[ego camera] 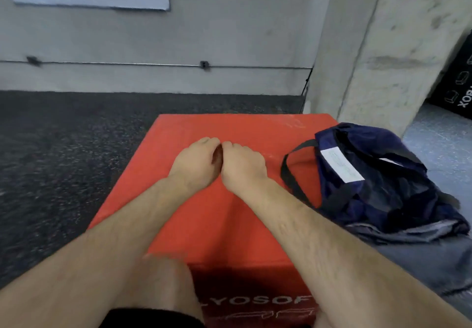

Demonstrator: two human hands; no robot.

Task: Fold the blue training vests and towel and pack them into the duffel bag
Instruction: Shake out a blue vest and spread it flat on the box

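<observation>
i'm resting my left hand (pixel 196 164) and right hand (pixel 241 168) knuckle to knuckle at the middle of the red box (pixel 229 228), fingers curled under, holding nothing. the navy duffel bag (pixel 378 174) is slumping over the box's right edge, with a grey cloth (pixel 434 263) under it.

Soft, even indoor light, rather dim. The whole frame is slightly smeared; the speckle of the floor (pixel 63 148) and the clips on the wall pipe (pixel 127 64) blur most at left. Wide-angle bending tilts the column (pixel 383 46) at right. Deep shadow covers the near face of the red box (pixel 229 128), and the folds of the duffel bag (pixel 378 187) sink to near black.
</observation>
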